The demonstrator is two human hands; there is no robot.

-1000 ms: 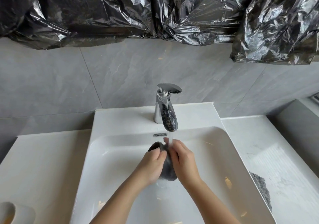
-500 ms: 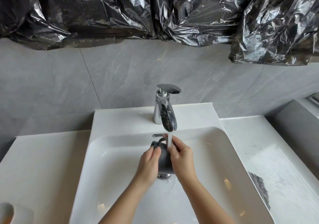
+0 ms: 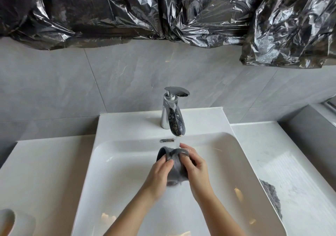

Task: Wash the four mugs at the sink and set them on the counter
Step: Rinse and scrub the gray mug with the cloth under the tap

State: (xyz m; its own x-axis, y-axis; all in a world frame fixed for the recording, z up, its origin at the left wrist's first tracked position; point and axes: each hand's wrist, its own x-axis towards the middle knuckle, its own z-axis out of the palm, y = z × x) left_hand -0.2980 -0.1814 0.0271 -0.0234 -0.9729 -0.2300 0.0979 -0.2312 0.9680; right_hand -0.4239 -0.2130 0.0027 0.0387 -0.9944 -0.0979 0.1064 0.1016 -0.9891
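Two hands are closed round one dark grey mug in the head view, held over the basin of the white sink just under the chrome faucet, whose stream falls at the mug's handle. The left hand wraps the mug's left side, its grip shut on the body; the right hand clasps the right side, fingers curled over the handle. The mug is tipped, mouth toward the back wall. At the lower left edge, a pale mug lies on the counter — whether washed I cannot tell. A grey cloth lies on the right of the sink.

The risk, as I judge it: wet glaze and wet skin make a poor hold — if either hand loosens while rubbing, the mug could slip and knock the basin or the spout close above it.
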